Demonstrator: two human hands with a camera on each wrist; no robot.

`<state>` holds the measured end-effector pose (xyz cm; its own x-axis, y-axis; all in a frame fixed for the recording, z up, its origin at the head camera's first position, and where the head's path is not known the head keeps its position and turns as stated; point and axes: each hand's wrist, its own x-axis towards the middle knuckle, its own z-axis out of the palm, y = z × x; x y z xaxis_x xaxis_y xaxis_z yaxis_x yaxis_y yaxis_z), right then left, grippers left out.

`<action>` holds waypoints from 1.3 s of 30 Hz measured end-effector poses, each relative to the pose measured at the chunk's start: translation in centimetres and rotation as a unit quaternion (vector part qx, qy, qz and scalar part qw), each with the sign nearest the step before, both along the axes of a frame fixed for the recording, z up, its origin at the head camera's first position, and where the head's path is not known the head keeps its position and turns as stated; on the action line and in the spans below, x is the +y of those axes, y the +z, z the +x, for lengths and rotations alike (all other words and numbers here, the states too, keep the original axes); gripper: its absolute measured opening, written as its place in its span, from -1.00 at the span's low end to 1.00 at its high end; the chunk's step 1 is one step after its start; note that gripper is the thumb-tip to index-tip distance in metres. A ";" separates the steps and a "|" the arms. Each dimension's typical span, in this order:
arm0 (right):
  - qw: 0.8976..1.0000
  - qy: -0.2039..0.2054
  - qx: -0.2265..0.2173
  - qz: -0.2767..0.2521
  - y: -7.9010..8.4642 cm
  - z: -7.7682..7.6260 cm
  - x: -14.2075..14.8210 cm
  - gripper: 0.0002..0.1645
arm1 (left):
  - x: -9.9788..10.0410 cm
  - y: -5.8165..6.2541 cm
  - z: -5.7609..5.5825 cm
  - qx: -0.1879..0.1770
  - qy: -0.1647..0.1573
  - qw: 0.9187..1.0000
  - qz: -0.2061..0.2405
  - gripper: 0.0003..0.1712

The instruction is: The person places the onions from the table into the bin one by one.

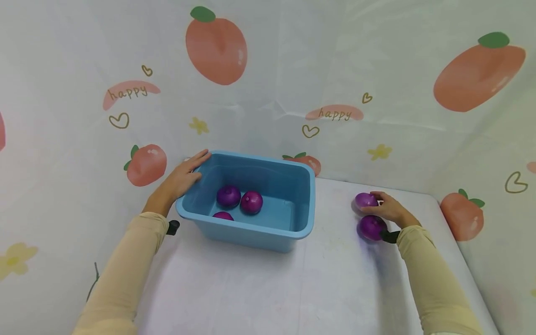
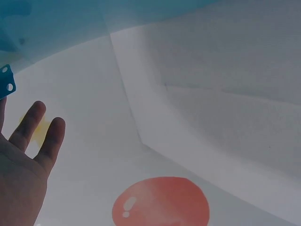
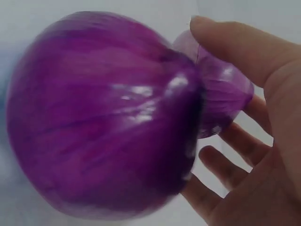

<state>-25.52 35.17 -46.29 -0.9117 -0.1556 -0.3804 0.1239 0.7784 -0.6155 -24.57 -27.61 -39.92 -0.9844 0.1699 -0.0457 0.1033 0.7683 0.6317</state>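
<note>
My left hand [image 1: 180,179] rests at the left rim of a light blue plastic bin [image 1: 251,235], its fingers fairly straight. In the left wrist view, the fingers [image 2: 52,141] stretch upward below the blue bin. At the table's right side, my right hand [image 1: 389,208] holds a paler red onion [image 1: 365,200] between thumb and fingers. A second, darker red onion [image 1: 371,228] lies just in front of it, under the wrist. This darker onion [image 3: 99,117] fills much of the right wrist view and partly hides the held onion [image 3: 223,92].
Inside the bin lie a dark purple onion [image 1: 228,197], a redder onion [image 1: 251,202] and a third onion [image 1: 223,216] partly hidden by the front wall. Behind the white table [image 1: 251,288] hangs a printed curtain [image 1: 268,60], which also runs along the right side.
</note>
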 end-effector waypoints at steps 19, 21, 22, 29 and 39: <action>0.998 0.010 0.046 -0.035 1.1 -0.4 -1.9 0.04 | 0.0 -0.1 0.1 0.003 0.000 1.000 0.004 -0.20; 0.997 0.016 0.061 -0.040 1.9 -0.5 -2.4 0.04 | 0.0 0.0 0.2 0.003 0.001 1.000 0.003 -0.20; 0.996 0.020 0.072 -0.039 2.3 -0.6 -2.7 0.04 | 0.0 0.0 0.2 0.003 0.001 1.000 0.003 -0.20; 0.991 0.035 0.118 -0.051 6.2 -1.0 -5.2 0.05 | 0.0 -0.1 0.3 0.004 0.003 1.000 0.000 -0.20; 0.979 0.078 0.173 -0.077 12.4 -0.6 -10.5 -0.14 | 0.0 -0.1 0.2 0.000 0.006 1.000 0.002 -0.18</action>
<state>-26.11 24.64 -33.89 -0.9426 -0.3337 -0.0139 -0.2253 0.6659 -0.7112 -24.34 -27.61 -40.03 -0.9865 0.1577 -0.0445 0.0940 0.7672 0.6345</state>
